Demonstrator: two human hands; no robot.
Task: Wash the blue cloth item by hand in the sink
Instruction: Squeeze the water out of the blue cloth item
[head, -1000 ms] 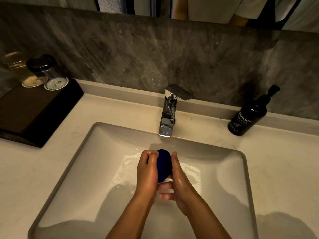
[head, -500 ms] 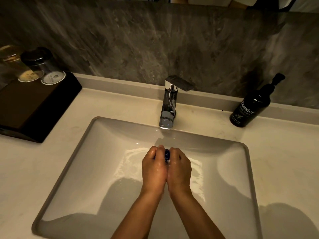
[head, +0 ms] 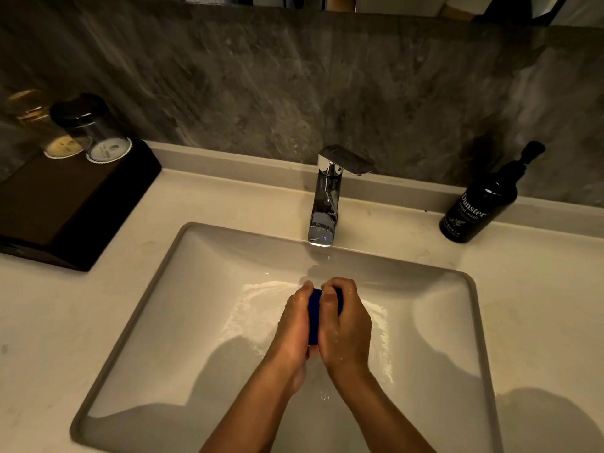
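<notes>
blue cloth item | bunched small, pressed between left hand and right hand, both clenched around it | over sink below faucet | stage: mid-scrub, basin wet | remaining, likely: rinsing, wringing

Head camera — looks steeply down, close over the sink.

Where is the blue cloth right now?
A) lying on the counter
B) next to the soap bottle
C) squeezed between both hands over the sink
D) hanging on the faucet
C: the blue cloth shows only between the left hand and right hand, above the sink.
</notes>
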